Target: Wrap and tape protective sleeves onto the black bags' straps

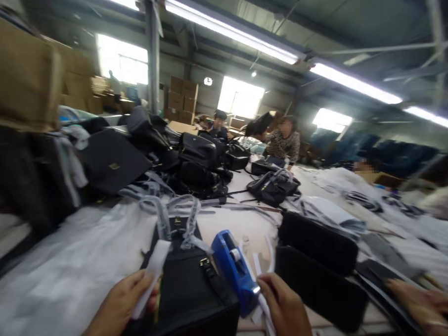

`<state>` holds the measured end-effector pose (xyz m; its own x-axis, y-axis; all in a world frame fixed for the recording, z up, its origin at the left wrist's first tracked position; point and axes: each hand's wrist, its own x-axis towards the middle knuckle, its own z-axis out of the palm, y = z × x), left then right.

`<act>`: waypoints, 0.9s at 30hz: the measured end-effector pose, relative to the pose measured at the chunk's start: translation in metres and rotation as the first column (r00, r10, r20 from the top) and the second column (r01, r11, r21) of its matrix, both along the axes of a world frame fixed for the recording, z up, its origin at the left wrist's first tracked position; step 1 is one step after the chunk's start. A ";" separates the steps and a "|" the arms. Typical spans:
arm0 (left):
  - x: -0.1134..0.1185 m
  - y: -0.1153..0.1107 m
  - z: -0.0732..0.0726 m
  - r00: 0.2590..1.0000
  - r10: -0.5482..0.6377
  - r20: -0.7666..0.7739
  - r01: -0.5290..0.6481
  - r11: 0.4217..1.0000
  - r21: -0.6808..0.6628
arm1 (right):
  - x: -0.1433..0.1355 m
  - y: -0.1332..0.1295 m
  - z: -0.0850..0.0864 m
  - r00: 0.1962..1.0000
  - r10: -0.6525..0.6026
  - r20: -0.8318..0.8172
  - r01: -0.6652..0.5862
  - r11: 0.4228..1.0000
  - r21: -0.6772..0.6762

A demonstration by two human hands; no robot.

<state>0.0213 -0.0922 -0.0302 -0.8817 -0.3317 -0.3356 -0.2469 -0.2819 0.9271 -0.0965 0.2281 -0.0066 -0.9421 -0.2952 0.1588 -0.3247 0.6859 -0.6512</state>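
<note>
My left hand pinches a white strip between thumb and fingers, over a black handbag. The handbag stands in front of me with gold buckles, and its upright handles are wrapped in clear plastic. Beside the bag, to its right, sits a blue tape dispenser with a roll in it. My right hand is at the dispenser's near cutting end, its fingers closed on a strip of white tape. Part of that strip is hidden by the fingers.
Two black padded panels lie right of the dispenser. Another person's hands rest near dark flat pieces at the far right. Black bags are heaped further back. White wrapping sheets lie left. Other people work beyond the table.
</note>
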 end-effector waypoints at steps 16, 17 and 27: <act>0.001 0.000 0.011 0.990 0.001 -0.144 -0.004 1.000 -0.023 | 0.026 -0.195 0.018 0.666 0.715 0.213 -0.561 0.668 -0.489; 0.002 -0.001 0.009 0.990 -0.014 -0.139 0.010 0.999 -0.030 | 0.025 -0.196 0.017 0.673 0.707 0.218 -0.562 0.679 -0.472; 0.002 -0.002 0.001 0.983 -0.089 -0.163 0.079 0.995 -0.064 | 0.024 -0.194 0.015 0.771 0.636 -0.039 -0.636 0.771 0.030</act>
